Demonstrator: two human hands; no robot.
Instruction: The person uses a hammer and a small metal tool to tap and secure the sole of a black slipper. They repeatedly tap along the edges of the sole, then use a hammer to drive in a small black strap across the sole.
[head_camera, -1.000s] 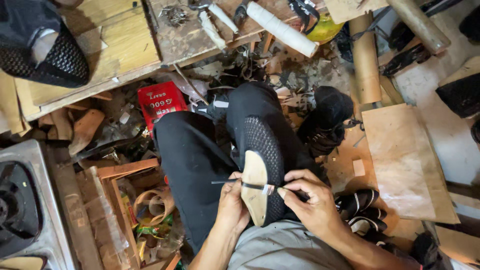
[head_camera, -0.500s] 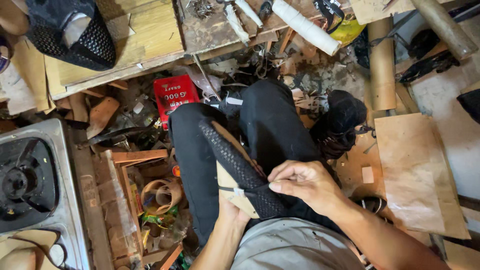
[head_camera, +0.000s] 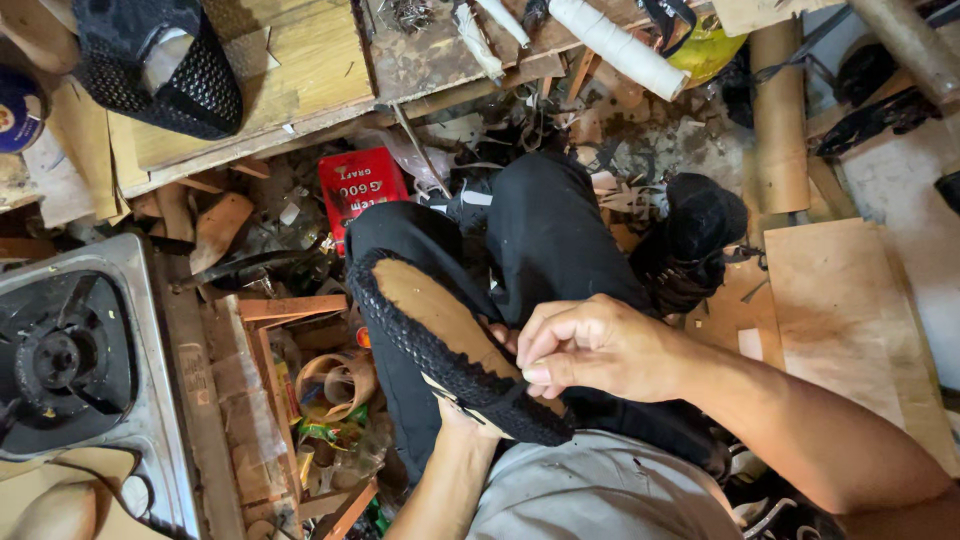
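**Black mesh shoe held sole-up on the lap**

Black woven mesh wraps the shoe (head_camera: 455, 350), which lies tilted across the person's lap with its tan insole board facing up, toe toward 10 o'clock and heel toward 4 o'clock. The right hand (head_camera: 600, 350) sits at the heel end, fingers curled tight, thumb and forefinger pinched together on the shoe's edge; whether a tool is in that pinch cannot be told. The left hand (head_camera: 462, 418) is almost wholly hidden under the shoe, only the wrist and a bit of the palm showing at 6 o'clock, so its grip cannot be read, though it props the shoe from below.

Around the black trousers (head_camera: 550, 240) the floor is crowded. A red tin (head_camera: 360, 190) lies at 11 o'clock, just beside the knee. A gas stove (head_camera: 80, 370) fills the 9 o'clock edge. A second black mesh upper (head_camera: 160, 65) rests on a wooden bench (head_camera: 300, 70) at 10 o'clock. A white roll (head_camera: 615, 45) lies at 1 o'clock, a cardboard tube (head_camera: 780, 110) at 2 o'clock, and a brown board (head_camera: 840, 320) at 3 o'clock. Wood scraps and tape rolls fill the gap between stove and leg.

Against a second ago, the shoe has turned from pointing straight up to lying aslant, the thin blade then held across it is out of sight, and the view has swung so the stove shows more fully.
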